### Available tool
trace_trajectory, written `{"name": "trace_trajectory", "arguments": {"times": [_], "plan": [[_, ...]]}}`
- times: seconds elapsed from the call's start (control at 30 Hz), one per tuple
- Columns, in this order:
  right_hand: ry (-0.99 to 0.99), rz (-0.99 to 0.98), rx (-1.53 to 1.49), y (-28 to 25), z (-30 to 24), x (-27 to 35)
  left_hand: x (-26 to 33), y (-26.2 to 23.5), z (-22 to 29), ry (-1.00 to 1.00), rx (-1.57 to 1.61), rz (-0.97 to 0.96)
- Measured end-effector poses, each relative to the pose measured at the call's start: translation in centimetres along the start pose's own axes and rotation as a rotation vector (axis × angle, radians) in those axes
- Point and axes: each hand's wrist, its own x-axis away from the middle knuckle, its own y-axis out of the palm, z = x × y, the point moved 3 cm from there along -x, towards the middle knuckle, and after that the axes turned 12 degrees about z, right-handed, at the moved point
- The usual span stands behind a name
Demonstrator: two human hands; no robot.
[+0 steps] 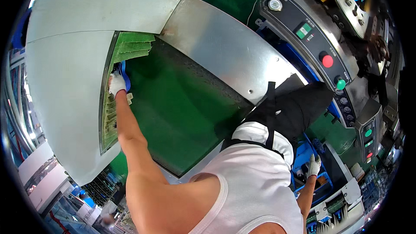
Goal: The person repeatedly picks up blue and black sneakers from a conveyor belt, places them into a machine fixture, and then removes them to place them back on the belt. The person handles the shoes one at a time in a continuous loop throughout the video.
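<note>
— See where the left hand [117,83] has gone? Right up at the far-left edge of the green belt [173,117], at the mouth of the grey hood [65,104]. Gloved fingers are clenched round a blue strap [126,76].

— And the strap itself?

— It lies at that edge, just beside the stack of green boards [130,47] under the hood. Its long axis runs away from the person, toward the boards, bowed like a loop.

— The other hand?

— The right hand [313,164] hangs low by the blue tray [310,171] at the person's right side. Whether those fingers hold anything, I cannot tell.

— What worries you?

— I'd say the strap could snag on a board edge if it is pulled sideways, and drag the stack askew. The glove is also close to the hood's lip, so a pinch looks possible. The red button [327,61] on the control panel [312,39] is well apart from either hand
</note>
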Motion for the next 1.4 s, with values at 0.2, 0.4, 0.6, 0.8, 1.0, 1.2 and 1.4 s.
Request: {"name": "trace_trajectory", "arguments": {"times": [0.2, 0.4, 0.6, 0.8, 1.0, 1.2, 1.4], "plan": [[0.022, -0.014, -0.024, -3.0, 1.2, 1.3, -9.5, 11.8, -7.1, 0.278, -0.262, -0.295], [0.0, 0.09, 0.265, -11.2, 6.8, 1.3, -9.8, 15.5, -8.0, 0.259, -0.075, -0.158], [-0.197, 0.181, 0.638, -10.3, 1.8, 5.9, -12.5, 11.8, -4.0, 0.33, -0.287, -0.211], [-0.312, 0.035, 0.172, -4.4, -5.2, 1.9, -7.0, 9.0, -4.8, 0.479, -0.576, -0.435], [-0.706, -0.022, 0.199, 0.7, -19.2, 8.2, 10.6, -0.9, 3.8, 0.135, 0.469, 0.011], [-1.006, -0.155, -0.082, 2.8, -30.5, 19.0, 30.6, -8.0, 11.4, 0.208, 0.742, -0.189], [-1.239, -0.542, -0.303, 8.5, -37.6, 27.5, 33.9, -8.7, 14.9, 0.795, 0.825, 0.116]]}}
